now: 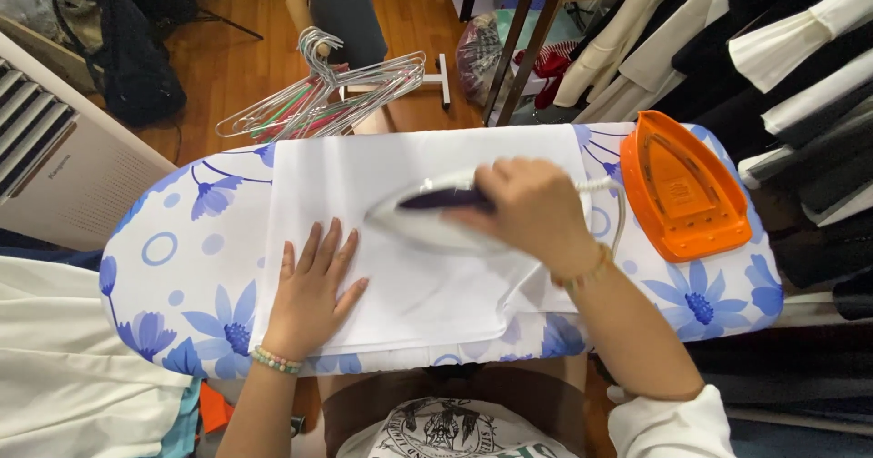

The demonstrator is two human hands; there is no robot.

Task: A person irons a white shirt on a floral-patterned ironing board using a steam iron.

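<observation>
1. Right hand (532, 211): fingers clenched round handle of white iron (436, 217), handle enclosed in grip.
2. Iron: soleplate down on white cloth (409, 285), mid ironing board (182, 267); long axis along board, nose towards board's narrow end.
3. Left hand (309, 294): released, fingers spread flat on cloth, just beside iron's nose.
4. Orange iron rest (682, 185): board's opposite end.

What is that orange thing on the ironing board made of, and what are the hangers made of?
The orange iron rest looks like silicone or moulded plastic: smooth, matte, one solid colour with a raised rim. I cannot tell which. The hangers look like thin metal wire, some silvery and shiny, some seemingly coated red or green. The right hand holds the iron on white cloth that looks like woven fabric.
</observation>
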